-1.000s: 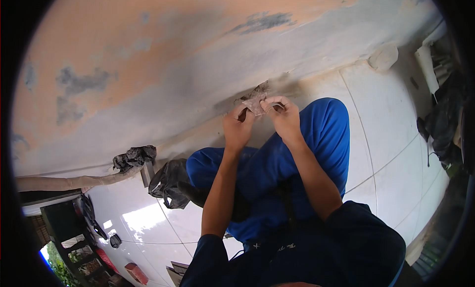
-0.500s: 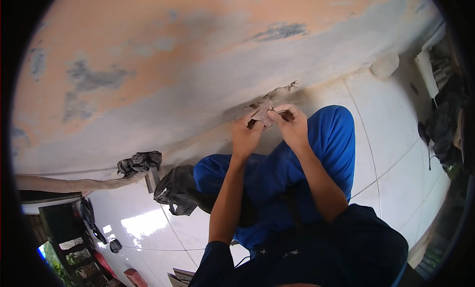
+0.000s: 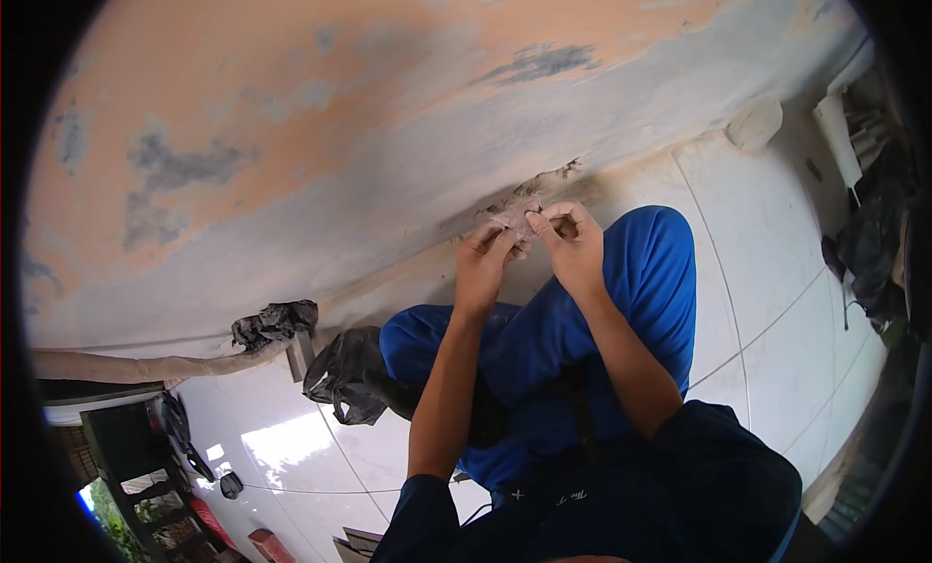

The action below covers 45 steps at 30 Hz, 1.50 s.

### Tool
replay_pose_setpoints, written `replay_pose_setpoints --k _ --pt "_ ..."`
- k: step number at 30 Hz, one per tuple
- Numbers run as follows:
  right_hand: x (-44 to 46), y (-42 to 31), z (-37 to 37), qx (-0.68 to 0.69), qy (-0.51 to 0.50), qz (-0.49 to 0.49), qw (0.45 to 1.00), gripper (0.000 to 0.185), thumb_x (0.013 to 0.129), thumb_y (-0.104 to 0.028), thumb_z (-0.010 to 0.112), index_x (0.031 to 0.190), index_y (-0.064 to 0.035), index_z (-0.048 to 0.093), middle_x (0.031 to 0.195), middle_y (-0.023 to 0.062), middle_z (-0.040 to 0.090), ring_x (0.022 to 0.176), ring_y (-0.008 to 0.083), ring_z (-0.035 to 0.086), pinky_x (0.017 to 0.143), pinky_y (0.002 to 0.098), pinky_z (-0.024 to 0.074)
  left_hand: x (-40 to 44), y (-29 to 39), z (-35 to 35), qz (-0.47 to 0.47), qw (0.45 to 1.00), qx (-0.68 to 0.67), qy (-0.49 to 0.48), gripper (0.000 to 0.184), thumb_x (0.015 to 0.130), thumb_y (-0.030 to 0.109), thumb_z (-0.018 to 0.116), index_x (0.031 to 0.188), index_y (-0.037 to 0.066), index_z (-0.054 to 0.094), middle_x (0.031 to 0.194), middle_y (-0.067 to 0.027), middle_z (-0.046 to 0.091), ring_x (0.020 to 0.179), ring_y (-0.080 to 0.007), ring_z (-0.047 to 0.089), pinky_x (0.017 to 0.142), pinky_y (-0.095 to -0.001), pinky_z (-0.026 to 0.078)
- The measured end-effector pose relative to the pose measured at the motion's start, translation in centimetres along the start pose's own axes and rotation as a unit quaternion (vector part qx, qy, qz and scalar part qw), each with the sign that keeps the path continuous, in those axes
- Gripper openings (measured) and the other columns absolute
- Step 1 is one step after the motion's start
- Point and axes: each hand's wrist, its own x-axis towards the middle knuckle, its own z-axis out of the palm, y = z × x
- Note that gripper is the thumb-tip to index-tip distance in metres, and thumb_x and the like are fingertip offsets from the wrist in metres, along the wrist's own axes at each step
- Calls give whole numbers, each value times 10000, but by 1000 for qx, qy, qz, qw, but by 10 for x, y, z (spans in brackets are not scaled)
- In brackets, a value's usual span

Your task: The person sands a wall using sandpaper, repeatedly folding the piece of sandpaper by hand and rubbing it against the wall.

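**Crumpled sheet held in both hands at wall foot; edges partly obscured**

The crumpled pinkish sheet is in front of the seated person, between both hands, before a broken patch at the base of the wall. Fingers and thumbs cover its side edges, and its folds leave the full outline unclear. Material cannot be confirmed; it looks thin and partly see-through. The sheet hides part of the broken patch, so the depth of the damage is not readable from here.

Left hand: thumb and forefinger pinch the sheet's near left side; the other fingers are partly hidden behind it. Right hand: thumb and forefinger pinch its right side, remaining fingers curled.

No definite long axis can be fixed. The visible part stretches from one hand to the other, with a ragged corner pointing up towards the wall.

A black plastic bag lies beside the blue trousers. At far right, a dark bundle is cut off by shadow.
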Motion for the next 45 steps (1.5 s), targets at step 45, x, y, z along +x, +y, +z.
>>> replay_pose_setpoints --k 45 --pt "-3 -10 -5 97 -34 92 990 135 879 16 672 877 -20 542 784 21 592 718 59 569 623 209 465 -1 -21 0 -67 989 -130 -10 287 960 183 604 1245 158 582 1252 -34 612 1147 -203 580 950 -401 472"
